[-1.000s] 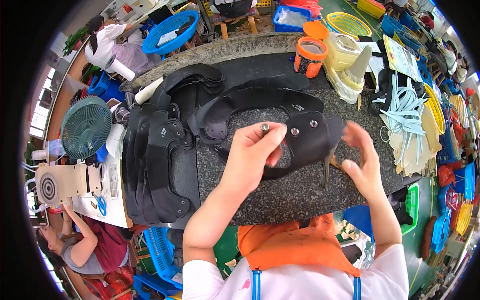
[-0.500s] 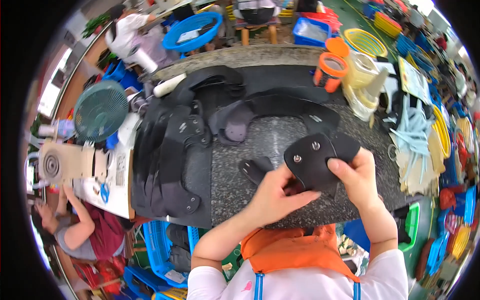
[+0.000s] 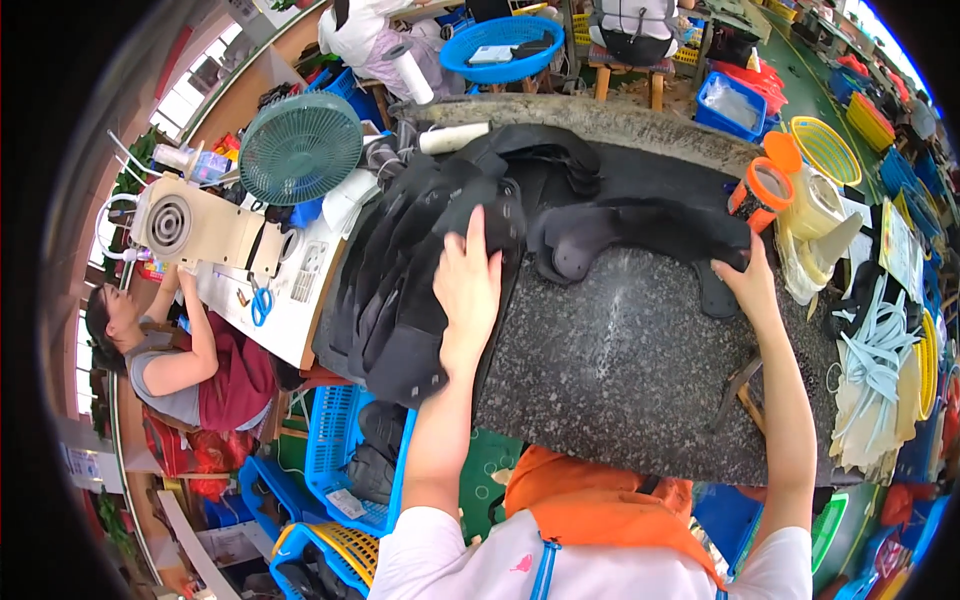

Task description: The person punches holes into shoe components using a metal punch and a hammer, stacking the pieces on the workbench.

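Note:
My left hand (image 3: pixel 468 290) lies on a pile of black cut pieces (image 3: pixel 400 270) at the left of the worktable, its fingers apart. Small metal snaps dot some of these flat, curved pieces. At the right, my right hand (image 3: pixel 752 285) has thumb and fingers at the end of a curved black piece (image 3: pixel 640 225), gripping its edge. This piece arcs across the back of the speckled dark tabletop (image 3: pixel 620 380), and its rounded left end overlaps another dark piece. What lies under my left palm is hidden.
An orange jar (image 3: pixel 762 195) and a cream container (image 3: pixel 815 210) stand at the back right. Pale blue strips (image 3: pixel 878 345) hang at the right edge. To the left are a green fan (image 3: pixel 300 148) and a co-worker (image 3: pixel 185 350) at a machine. A blue crate (image 3: pixel 345 450) sits below.
The snapped black piece is no longer held up between both hands. My left hand has moved left onto the pile, my right hand to the curved piece's right end. The view has shifted.

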Motion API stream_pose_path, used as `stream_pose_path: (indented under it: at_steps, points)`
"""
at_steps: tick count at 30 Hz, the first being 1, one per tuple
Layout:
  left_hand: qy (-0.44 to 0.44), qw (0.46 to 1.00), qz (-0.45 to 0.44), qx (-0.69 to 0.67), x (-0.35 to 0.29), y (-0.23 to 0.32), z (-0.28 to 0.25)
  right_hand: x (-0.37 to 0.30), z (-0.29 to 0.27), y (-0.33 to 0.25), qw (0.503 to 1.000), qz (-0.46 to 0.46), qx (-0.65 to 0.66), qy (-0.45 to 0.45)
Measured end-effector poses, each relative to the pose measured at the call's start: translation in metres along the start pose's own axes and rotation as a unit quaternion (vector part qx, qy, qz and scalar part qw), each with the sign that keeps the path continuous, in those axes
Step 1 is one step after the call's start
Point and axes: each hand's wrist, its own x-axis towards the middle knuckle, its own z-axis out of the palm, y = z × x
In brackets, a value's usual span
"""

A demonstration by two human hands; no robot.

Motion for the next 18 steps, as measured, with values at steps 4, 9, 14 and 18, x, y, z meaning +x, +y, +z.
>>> stream_pose_path:
  at_steps: [4, 9, 14, 18]
  points:
    - [0.079, 0.996, 0.039, 0.034, 0.012, -0.040, 0.045, 0.001, -0.021, -0.014, 0.977, -0.030, 0.183, -0.107]
    - [0.165, 0.985, 0.050, 0.017, 0.052, -0.100, 0.042, 0.012, -0.042, -0.010, 0.980, -0.089, 0.131, -0.123]
    - [0.145, 0.989, -0.008, -0.005, 0.038, -0.091, 0.046, 0.011, -0.072, -0.025, 0.983, -0.089, 0.062, -0.149]
    - [0.057, 0.977, 0.011, -0.205, 0.011, -0.008, 0.029, 0.015, -0.097, -0.019, 0.986, -0.072, 0.020, -0.148]
